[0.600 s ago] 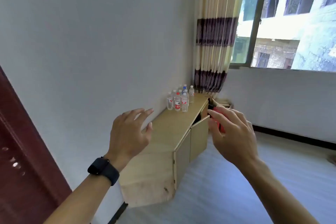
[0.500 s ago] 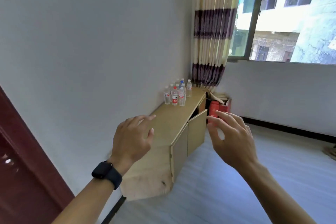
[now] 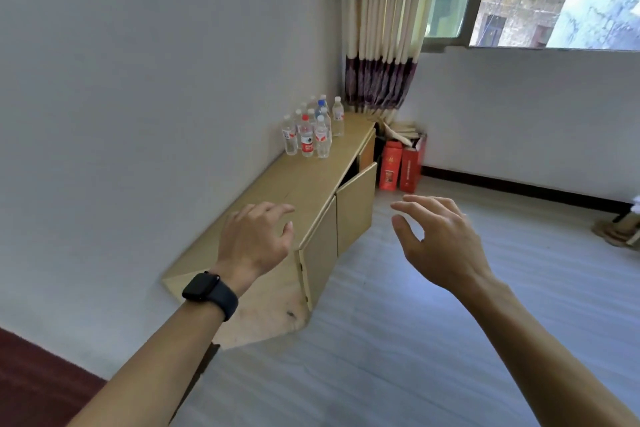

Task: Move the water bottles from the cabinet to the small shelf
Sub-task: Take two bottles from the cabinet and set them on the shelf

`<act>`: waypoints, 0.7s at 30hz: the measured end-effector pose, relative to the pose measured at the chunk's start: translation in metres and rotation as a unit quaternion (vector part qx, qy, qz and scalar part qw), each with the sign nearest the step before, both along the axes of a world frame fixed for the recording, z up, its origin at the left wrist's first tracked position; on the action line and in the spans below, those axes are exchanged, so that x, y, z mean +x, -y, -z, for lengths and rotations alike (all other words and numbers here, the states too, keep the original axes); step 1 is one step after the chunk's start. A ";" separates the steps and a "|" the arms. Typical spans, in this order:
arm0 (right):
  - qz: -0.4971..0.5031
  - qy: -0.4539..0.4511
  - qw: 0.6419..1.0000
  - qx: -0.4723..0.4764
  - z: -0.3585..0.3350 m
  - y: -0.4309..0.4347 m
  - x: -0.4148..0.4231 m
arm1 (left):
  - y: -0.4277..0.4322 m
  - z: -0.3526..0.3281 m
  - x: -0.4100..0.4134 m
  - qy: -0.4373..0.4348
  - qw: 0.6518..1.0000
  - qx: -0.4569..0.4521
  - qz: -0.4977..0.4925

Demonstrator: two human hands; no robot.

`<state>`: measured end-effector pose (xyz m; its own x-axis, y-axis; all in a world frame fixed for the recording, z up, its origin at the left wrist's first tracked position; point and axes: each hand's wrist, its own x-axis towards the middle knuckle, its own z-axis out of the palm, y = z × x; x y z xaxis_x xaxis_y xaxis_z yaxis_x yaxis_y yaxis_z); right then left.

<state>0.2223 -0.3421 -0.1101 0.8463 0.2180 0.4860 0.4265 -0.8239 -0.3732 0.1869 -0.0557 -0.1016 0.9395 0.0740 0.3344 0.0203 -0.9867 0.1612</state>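
Note:
Several clear water bottles with white, red and blue caps stand in a cluster at the far end of a low wooden cabinet along the left wall. My left hand, with a black watch on the wrist, hovers over the near part of the cabinet top, fingers apart and holding nothing. My right hand hangs over the floor to the right of the cabinet, fingers spread, also holding nothing. Both hands are well short of the bottles. No small shelf is in view.
One cabinet door stands ajar. Two red boxes sit on the floor beyond the cabinet's far end, under a striped curtain. A window is at the upper right. A dark red door edge is at the lower left.
The view has tilted down and moved closer to the cabinet; the bottles look nearer. Both hands have sunk lower in the frame and stay open, holding nothing.

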 end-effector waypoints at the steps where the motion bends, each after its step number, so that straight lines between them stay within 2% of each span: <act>1: 0.001 -0.002 1.000 -0.005 0.001 -0.002 0.018 | -0.002 0.001 0.022 -0.002 1.000 -0.001 0.007; 10: 0.033 -0.003 0.999 -0.031 -0.026 -0.012 0.191 | -0.017 -0.029 0.230 0.024 0.999 -0.030 0.024; 13: 0.038 0.004 0.999 -0.030 -0.026 -0.007 0.249 | -0.013 -0.025 0.291 0.015 0.999 -0.019 0.034; 17: 0.031 -0.028 0.998 -0.048 -0.018 0.005 0.336 | -0.004 -0.012 0.373 -0.016 0.999 -0.006 0.037; 21: 0.011 -0.054 0.996 -0.075 -0.013 0.019 0.434 | 0.007 0.000 0.451 -0.011 1.000 -0.002 0.009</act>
